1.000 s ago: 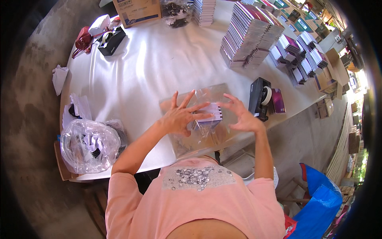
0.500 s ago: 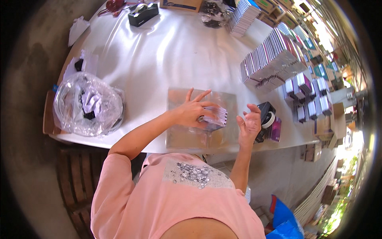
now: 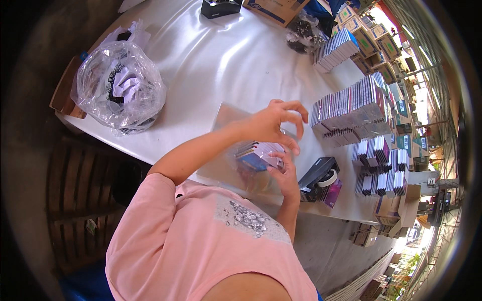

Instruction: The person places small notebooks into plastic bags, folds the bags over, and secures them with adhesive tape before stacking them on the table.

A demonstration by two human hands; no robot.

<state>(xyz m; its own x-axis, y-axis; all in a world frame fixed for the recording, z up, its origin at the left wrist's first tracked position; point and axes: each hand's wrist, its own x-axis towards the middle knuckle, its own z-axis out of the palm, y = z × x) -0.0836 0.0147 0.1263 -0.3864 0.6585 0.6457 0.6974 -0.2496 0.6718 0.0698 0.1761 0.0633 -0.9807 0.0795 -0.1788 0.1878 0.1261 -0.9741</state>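
Observation:
A small stack of thin booklets (image 3: 251, 156) with a blue cover lies on its side, partly in clear plastic. Beneath it is a flat, see-through sheet or board (image 3: 213, 163) on the white-covered table. My right hand (image 3: 286, 176) is at the stack's right end, its thumb and fingers closed about that end; any bit of tape there is too small to make out. Just above, my left hand (image 3: 283, 123) is raised with curved fingers apart, its lowest fingertip close to my right fingers. A black tape dispenser (image 3: 314, 179) with a white roll stands right of my right hand.
Tall rows of booklets (image 3: 346, 108) stand at the right, smaller bundles (image 3: 381, 165) nearer. A purple box or booklet (image 3: 332, 194) sits beside the dispenser. On the left is a crumpled clear plastic bag (image 3: 90, 75). A second black dispenser (image 3: 221, 7) and a cardboard box (image 3: 276, 11) are far back.
My left hand has lifted off the stack and moved right. My right hand has gone from beside the dispenser to the stack's end. The whole view has turned.

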